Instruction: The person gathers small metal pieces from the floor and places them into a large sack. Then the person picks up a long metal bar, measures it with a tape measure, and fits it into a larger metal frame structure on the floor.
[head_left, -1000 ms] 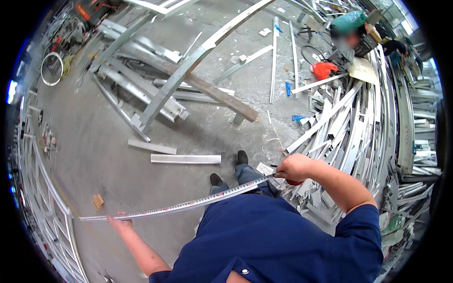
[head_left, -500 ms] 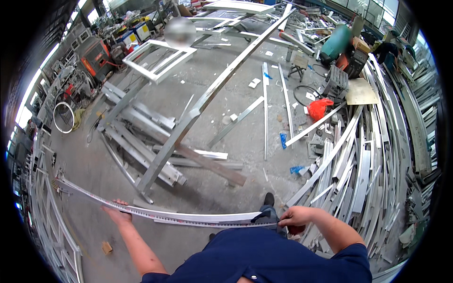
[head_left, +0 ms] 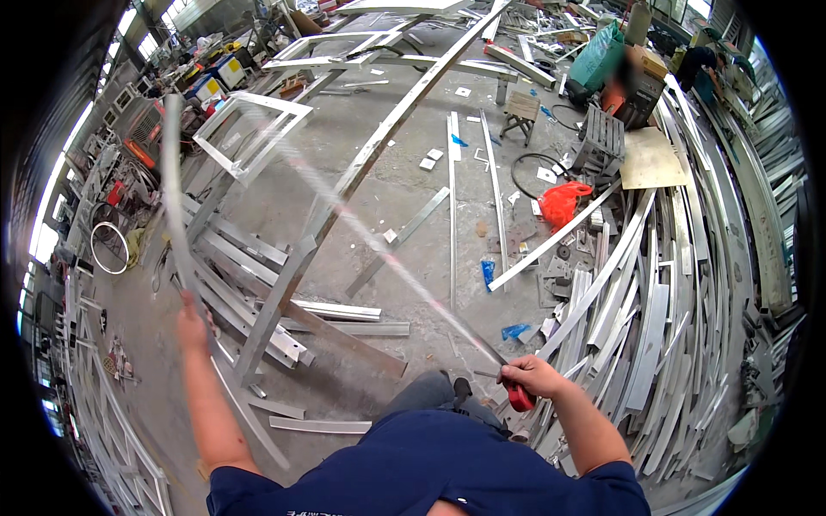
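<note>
My left hand (head_left: 193, 325) is closed around a long, pale metal strip (head_left: 175, 181). It is raised nearly upright at the left, and its lower end slants down toward the floor near me. At the right, my right hand (head_left: 535, 376) grips a tape measure with a red case (head_left: 519, 398). Its extended blade (head_left: 391, 261) runs up and left through the air, smeared by motion and apart from the strip. The fingers of my left hand are slightly blurred.
A long metal beam (head_left: 379, 150) slants across the middle over stacked profiles (head_left: 237, 267). White frames (head_left: 249, 129) stand at the back left. Loose metal strips (head_left: 650, 335) pile up at the right beside a red bag (head_left: 564, 205) and a stool (head_left: 521, 112). Another person (head_left: 701, 64) is at the far right.
My left hand has swung the strip up and forward, away from the blade that lay along it. The blade now points up and left from my right hand.
</note>
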A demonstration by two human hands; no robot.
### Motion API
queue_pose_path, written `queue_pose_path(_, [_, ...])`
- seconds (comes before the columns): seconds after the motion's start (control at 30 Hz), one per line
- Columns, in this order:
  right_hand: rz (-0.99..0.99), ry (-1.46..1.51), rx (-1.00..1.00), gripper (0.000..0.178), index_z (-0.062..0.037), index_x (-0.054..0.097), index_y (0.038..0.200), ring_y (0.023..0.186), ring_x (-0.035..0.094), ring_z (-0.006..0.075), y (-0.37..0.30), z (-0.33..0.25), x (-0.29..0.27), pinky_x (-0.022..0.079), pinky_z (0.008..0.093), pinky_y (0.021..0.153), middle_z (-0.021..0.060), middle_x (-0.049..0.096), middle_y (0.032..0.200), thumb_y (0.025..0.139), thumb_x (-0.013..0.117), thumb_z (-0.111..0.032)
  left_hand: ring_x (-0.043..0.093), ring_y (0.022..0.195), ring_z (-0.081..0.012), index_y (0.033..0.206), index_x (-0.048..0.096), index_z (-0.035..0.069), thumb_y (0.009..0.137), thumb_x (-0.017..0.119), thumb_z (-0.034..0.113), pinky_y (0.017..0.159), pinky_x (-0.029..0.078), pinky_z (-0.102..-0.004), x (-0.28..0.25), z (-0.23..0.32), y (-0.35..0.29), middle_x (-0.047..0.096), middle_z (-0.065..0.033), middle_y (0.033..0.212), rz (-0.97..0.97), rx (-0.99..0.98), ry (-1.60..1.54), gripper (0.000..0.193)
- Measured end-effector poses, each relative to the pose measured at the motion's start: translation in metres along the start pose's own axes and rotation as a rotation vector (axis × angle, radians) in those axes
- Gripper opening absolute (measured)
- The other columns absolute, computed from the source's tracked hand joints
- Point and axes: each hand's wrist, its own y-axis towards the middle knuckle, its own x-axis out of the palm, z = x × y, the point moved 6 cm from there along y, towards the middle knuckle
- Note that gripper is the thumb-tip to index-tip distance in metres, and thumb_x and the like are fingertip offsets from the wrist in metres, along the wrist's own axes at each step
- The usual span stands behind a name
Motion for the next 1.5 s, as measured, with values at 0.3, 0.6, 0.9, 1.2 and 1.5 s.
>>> queue_pose_path(0.3, [0.560,0.209,0.242,0.033,-0.0004,0.069,0.086,0.058,0.051,0.0112,0.113,0.038,-0.131,0.042,0.0278,0.056,0.0016,0.058,0.067,0.094,0.059,-0.031,0.051,0.046,-0.0172,0.064,0.054,0.006,0.086,0.041,0.076,0.042,0.039,-0.0361,0.210,-0.126,0.054,0.048,-0.0044,0.053,-0.321,-0.298,0.233,0.074])
queue_pose_path(0.6, [0.781,0.030,0.592,0.030,0.0048,0.068,0.083,0.063,0.058,0.0175,0.213,0.015,-0.260,0.048,0.0346,0.059,0.0083,0.065,0.076,0.087,0.068,-0.025,0.052,0.044,-0.0202,0.073,0.060,0.001,0.083,0.045,0.076,0.042,0.040,-0.0357,0.343,-0.131,0.174,0.053,-0.0086,0.058,-0.430,-0.595,0.028,0.078])
queue_pose_path(0.9, [0.688,-0.318,0.740,0.029,0.0049,0.066,0.074,0.054,0.056,0.0190,0.381,-0.087,-0.358,0.048,0.0382,0.053,0.0086,0.061,0.066,0.081,0.074,-0.022,0.046,0.040,-0.0164,0.069,0.055,0.005,0.077,0.048,0.081,0.039,0.038,-0.0319,0.432,-0.072,0.352,0.047,-0.0033,0.052,-0.352,-0.529,-0.032,0.077])
queue_pose_path(1.2, [0.489,-0.304,0.692,0.036,0.0044,0.066,0.075,0.055,0.055,0.0163,0.647,-0.245,-0.430,0.047,0.0362,0.052,0.0062,0.060,0.068,0.075,0.079,-0.029,0.048,0.041,-0.0196,0.075,0.057,0.004,0.084,0.046,0.075,0.039,0.038,-0.0357,0.464,-0.058,0.490,0.049,-0.0051,0.055,-0.121,-0.690,0.010,0.072])
queue_pose_path(1.5, [0.358,-0.298,0.365,0.040,0.0031,0.067,0.104,0.064,0.058,0.0156,0.862,-0.484,-0.442,0.049,0.0329,0.059,0.0089,0.065,0.082,0.080,0.072,-0.030,0.055,0.050,-0.0188,0.088,0.059,-0.002,0.086,0.066,0.050,0.046,0.044,-0.0341,0.476,-0.097,0.535,0.059,-0.0115,0.067,-0.045,-0.815,-0.015,0.052])
